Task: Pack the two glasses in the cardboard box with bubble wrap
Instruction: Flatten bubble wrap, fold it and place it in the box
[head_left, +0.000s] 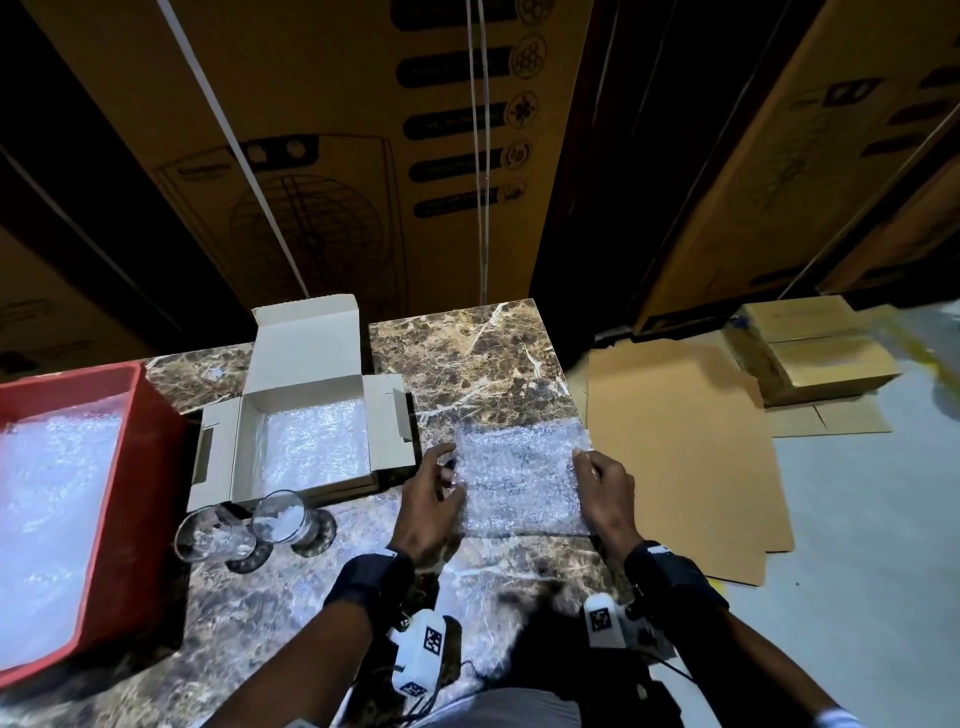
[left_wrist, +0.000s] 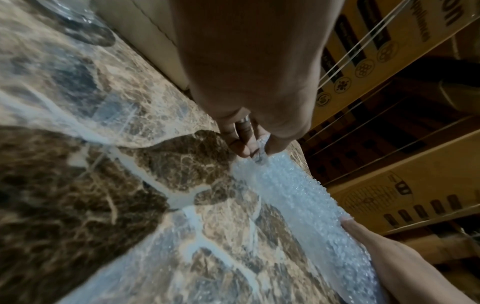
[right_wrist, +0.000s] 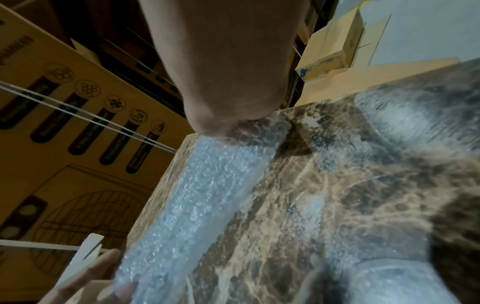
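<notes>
A clear sheet of bubble wrap (head_left: 522, 475) lies flat on the marble table (head_left: 467, 353), right of the box. My left hand (head_left: 434, 493) pinches its left edge (left_wrist: 259, 151) between thumb and fingers. My right hand (head_left: 605, 486) pinches the right edge (right_wrist: 249, 133). The open white cardboard box (head_left: 304, 415) stands to the left with bubble wrap lining its floor. Two empty stemmed glasses (head_left: 213, 532) (head_left: 283, 514) stand upright side by side just in front of the box.
A red crate (head_left: 119, 441) filled with bubble wrap sheets sits at the table's left end. Large printed cartons (head_left: 337, 156) rise behind the table. Flattened cardboard (head_left: 680, 447) and small brown boxes (head_left: 810, 348) lie on the floor to the right.
</notes>
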